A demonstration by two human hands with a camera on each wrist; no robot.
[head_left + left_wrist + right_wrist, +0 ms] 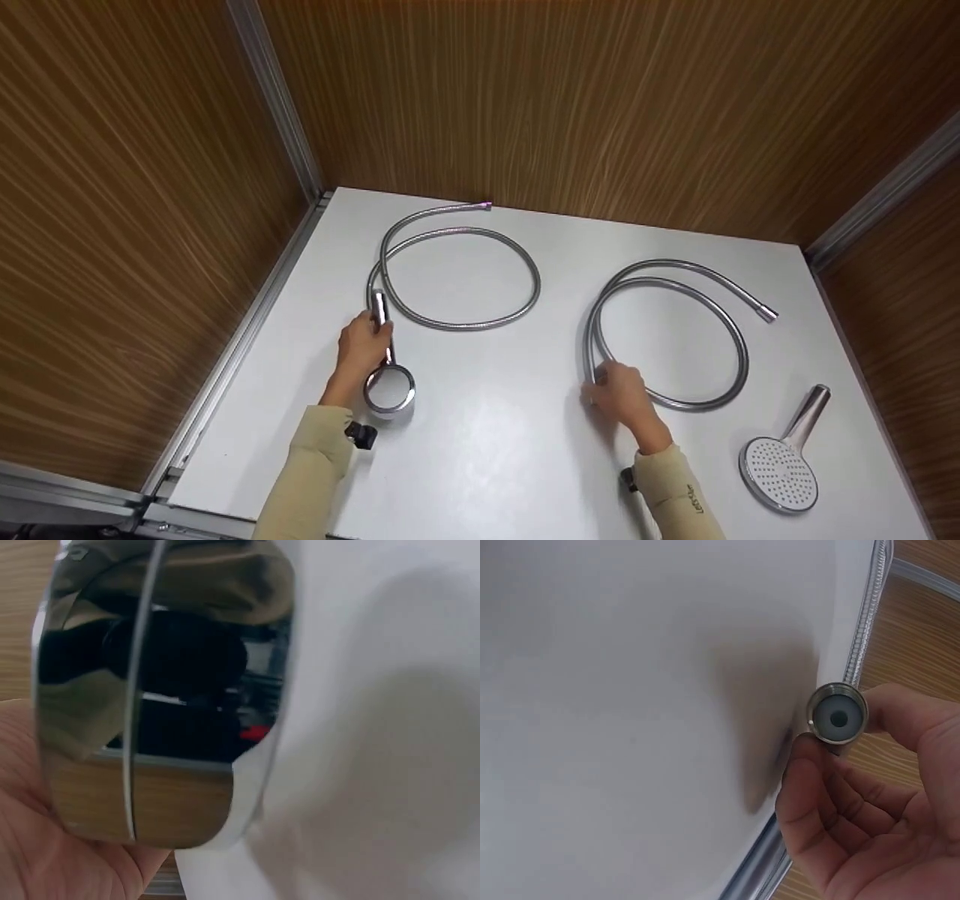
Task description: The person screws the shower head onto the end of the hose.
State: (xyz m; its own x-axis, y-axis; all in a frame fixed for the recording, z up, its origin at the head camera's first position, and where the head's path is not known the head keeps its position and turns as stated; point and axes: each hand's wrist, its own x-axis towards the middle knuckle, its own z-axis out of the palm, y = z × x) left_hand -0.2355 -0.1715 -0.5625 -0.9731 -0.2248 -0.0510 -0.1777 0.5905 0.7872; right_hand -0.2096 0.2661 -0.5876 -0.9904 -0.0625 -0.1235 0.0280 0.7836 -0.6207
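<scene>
My left hand [361,346] grips the handle of a chrome shower head [389,388], its round head pointing back toward my wrist. In the left wrist view the mirror-like rim of that shower head [172,712] covers much of the picture and hides most of the fingers. A coiled metal shower hose [537,281] lies just beyond this hand. On the right, my right hand [621,391] pinches the end of a second shower hose [742,352]. Up close, the hose's end nut [838,715] shows an open threaded mouth with a grey washer inside, between thumb and fingers.
A second shower head [780,472] lies at the right, spray face up, handle pointing away. The second hose's free end [766,313] lies toward the right. Wood-grain panels [525,105] enclose the white table [480,435] at back and sides, with metal rails [247,307] on the left.
</scene>
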